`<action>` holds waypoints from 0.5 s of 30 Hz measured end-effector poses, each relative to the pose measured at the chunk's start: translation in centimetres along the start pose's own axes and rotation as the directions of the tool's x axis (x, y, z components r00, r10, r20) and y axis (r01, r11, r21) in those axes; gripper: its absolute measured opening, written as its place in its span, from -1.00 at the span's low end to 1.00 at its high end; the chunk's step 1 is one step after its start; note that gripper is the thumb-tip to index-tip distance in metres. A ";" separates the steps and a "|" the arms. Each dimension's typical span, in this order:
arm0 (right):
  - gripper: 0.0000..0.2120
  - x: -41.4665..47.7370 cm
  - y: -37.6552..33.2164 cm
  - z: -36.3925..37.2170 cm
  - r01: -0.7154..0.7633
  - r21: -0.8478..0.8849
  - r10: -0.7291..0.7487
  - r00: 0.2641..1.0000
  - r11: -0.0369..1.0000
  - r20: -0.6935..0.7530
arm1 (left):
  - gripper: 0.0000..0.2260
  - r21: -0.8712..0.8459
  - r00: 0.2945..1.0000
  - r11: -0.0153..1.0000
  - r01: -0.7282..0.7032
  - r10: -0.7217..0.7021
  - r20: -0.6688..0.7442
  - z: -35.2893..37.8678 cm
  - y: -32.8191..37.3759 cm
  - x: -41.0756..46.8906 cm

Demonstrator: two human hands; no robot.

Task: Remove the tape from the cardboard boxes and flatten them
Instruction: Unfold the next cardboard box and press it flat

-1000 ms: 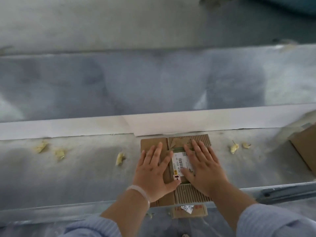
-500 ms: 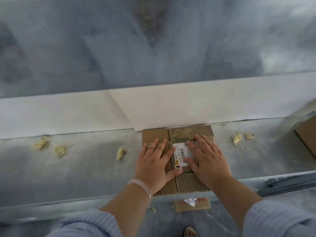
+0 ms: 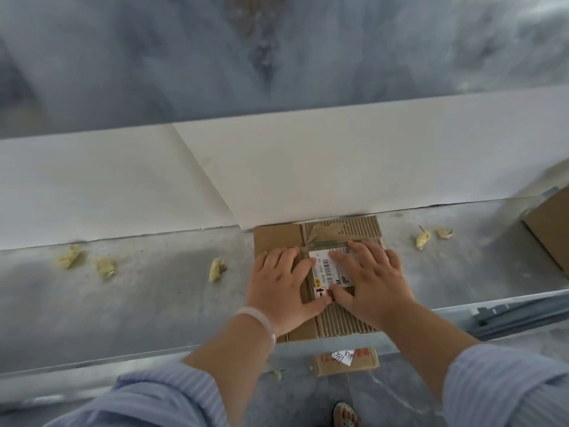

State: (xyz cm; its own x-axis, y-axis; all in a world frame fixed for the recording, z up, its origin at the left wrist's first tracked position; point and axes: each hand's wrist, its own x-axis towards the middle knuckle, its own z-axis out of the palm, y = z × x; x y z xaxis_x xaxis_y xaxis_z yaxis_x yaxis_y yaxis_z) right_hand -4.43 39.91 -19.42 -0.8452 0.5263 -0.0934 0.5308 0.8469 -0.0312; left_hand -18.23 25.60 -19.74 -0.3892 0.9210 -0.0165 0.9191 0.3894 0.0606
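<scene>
A flattened brown cardboard box (image 3: 277, 237) lies on the grey ledge (image 3: 147, 303), its far edge against the white wall strip. Torn ribbed corrugation shows on its right half, and a white barcode label (image 3: 328, 268) sits in the middle. My left hand (image 3: 281, 288) lies palm down on the box's left half, fingers spread. My right hand (image 3: 374, 282) presses flat on the right half, fingers over the label. Neither hand grips anything. A second flat cardboard piece (image 3: 346, 362) with a white sticker lies below the ledge.
Several crumpled yellowish tape scraps (image 3: 217, 269) lie on the ledge left and right of the box. Another cardboard box (image 3: 551, 229) stands at the right edge. A metal rail (image 3: 508, 312) runs along the ledge's near edge. A sandalled foot (image 3: 346, 414) shows on the floor below.
The camera tilted down and nearer, so the white wall strip fills more of the view. Both hands stay flat on the box, shifted slightly farther up it.
</scene>
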 end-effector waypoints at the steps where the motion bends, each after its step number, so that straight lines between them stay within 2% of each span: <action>1: -0.36 0.4 0.1 -0.1 0.007 -0.006 -0.007 1.000 1.000 -0.021 | -0.37 -0.003 0.998 1.000 -0.007 0.007 -0.055 0.1 -0.2 0.4; 3: -0.35 0.8 0.4 0.0 0.013 0.005 -0.012 0.999 1.000 -0.033 | -0.35 -0.008 0.998 1.000 -0.001 0.001 -0.068 0.4 -0.3 1.0; 5: -0.26 1.2 0.5 0.7 0.016 0.014 -0.016 1.000 1.000 0.008 | -0.26 0.007 1.000 1.000 0.003 -0.003 -0.010 0.8 -0.4 1.2; 9: -0.22 1.8 0.6 1.1 0.019 -0.005 -0.019 0.998 1.000 0.055 | -0.25 0.003 0.995 1.000 -0.007 0.006 0.101 1.2 -0.7 1.9; 15: -0.21 2.2 0.2 1.1 -0.018 0.000 0.018 0.998 1.000 0.057 | -0.24 0.007 0.992 1.000 0.019 -0.020 0.128 1.2 -0.6 2.1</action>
State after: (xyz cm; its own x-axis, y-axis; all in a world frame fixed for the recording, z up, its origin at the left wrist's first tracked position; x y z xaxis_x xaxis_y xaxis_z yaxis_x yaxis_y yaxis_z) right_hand -6.08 41.14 -20.74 -0.8305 0.5362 -0.1508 0.5460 0.8373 -0.0299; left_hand -19.52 27.34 -20.99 -0.3961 0.9066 -0.1454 0.9119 0.4070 0.0536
